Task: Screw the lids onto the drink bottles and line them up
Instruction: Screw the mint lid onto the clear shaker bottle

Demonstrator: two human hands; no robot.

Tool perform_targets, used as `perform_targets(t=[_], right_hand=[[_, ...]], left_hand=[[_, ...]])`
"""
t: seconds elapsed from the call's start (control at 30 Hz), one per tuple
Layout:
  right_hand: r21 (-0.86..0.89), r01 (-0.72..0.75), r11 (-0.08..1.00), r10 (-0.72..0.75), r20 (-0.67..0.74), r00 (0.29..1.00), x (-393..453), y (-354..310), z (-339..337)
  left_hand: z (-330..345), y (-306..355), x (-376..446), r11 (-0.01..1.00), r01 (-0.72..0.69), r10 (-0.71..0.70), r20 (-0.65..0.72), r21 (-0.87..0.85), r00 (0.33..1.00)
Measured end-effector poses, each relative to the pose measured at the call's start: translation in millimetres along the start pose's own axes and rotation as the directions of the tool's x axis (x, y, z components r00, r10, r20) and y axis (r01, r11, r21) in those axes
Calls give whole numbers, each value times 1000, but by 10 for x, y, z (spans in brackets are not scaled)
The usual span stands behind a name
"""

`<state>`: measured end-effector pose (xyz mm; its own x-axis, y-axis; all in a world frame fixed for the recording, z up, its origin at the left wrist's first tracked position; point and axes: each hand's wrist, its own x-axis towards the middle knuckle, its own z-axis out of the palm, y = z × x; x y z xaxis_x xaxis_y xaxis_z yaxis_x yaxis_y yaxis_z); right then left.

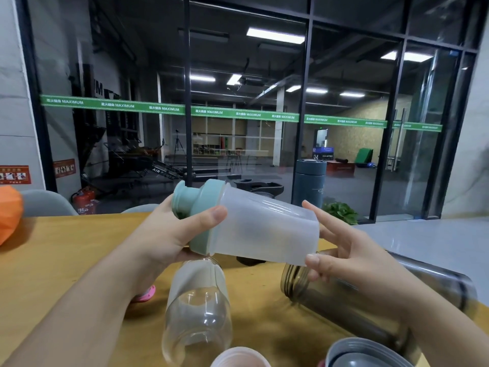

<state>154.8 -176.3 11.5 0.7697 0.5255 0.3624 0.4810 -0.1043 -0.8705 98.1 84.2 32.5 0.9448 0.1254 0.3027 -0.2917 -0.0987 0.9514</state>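
I hold a frosted white shaker bottle (264,229) sideways above the table, its teal lid (201,213) pointing left. My left hand (169,234) grips the lid, thumb across its rim. My right hand (341,250) holds the bottle's base between thumb and fingers. Below lies a clear glass bottle (198,311) with no lid. To its right a smoky brown bottle (341,305) lies on its side with an open threaded neck. A dark grey flask (309,184) stands upright with its lid on at the table's far edge.
A pink lid (145,294) peeks out under my left wrist. A steel bottle (436,276) lies at the right, a grey lid (367,353) and a white cap (238,357) at the near edge. An orange object (9,213) sits far left on the wooden table (66,247).
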Motion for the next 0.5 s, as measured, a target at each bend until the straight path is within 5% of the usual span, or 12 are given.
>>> perform_targets(t=[0.5], right_hand=[[-65,-121,991,118,-41,992,43,84,43]], left_hand=[[24,16,-31,997,-74,75,19,-22,997]])
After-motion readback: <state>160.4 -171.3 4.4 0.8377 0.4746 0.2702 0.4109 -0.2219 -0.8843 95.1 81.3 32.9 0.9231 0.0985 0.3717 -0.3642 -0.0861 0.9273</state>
